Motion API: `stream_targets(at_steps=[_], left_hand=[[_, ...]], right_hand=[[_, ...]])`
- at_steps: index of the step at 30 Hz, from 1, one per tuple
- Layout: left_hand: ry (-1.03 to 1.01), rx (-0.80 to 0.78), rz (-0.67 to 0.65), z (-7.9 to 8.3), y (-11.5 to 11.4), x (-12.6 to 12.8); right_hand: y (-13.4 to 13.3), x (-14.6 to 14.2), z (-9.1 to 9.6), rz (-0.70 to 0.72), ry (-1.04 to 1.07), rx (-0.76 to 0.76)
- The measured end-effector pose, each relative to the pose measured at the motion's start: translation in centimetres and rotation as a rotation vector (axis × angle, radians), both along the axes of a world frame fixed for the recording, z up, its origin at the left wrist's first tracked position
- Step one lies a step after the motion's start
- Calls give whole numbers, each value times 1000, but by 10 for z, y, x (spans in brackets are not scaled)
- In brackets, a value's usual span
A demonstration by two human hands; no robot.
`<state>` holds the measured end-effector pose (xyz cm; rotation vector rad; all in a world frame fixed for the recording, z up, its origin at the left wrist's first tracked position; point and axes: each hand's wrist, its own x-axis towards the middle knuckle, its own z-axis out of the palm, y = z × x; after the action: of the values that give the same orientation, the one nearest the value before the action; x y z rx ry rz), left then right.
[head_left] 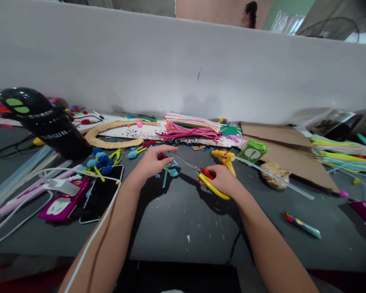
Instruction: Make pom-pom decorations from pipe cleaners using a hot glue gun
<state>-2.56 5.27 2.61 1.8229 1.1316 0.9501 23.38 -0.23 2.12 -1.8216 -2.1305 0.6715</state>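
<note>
My right hand [221,181] is closed around scissors [209,177] with red and yellow handles. Their thin silver blades point up and left toward my left hand [157,160]. That hand is over the table with its index finger stretched out near the blade tips and its thumb apart. Just below its thumb are light-blue fuzzy stems [165,177] and a small light-blue tuft [173,173]; whether the thumb touches them I cannot tell. Behind my right hand stands a yellow glue gun [224,155].
At left are a black bottle [56,130], a phone [102,199], a purple device [65,201] and a white cable crossing my left forearm. Pink fuzzy stems [190,131] lie at the back. Cardboard [305,162], a green box [253,150] and a cutter [302,226] lie right.
</note>
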Motion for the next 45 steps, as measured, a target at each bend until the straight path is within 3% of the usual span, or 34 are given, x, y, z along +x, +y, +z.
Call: stream_targets(at_steps=[29, 45], left_hand=[[18, 5, -49, 1, -2, 4], [53, -52, -71, -7, 1, 1]], right_hand=[[3, 4, -7, 68, -14, 17], [1, 0, -2, 123, -248, 79]])
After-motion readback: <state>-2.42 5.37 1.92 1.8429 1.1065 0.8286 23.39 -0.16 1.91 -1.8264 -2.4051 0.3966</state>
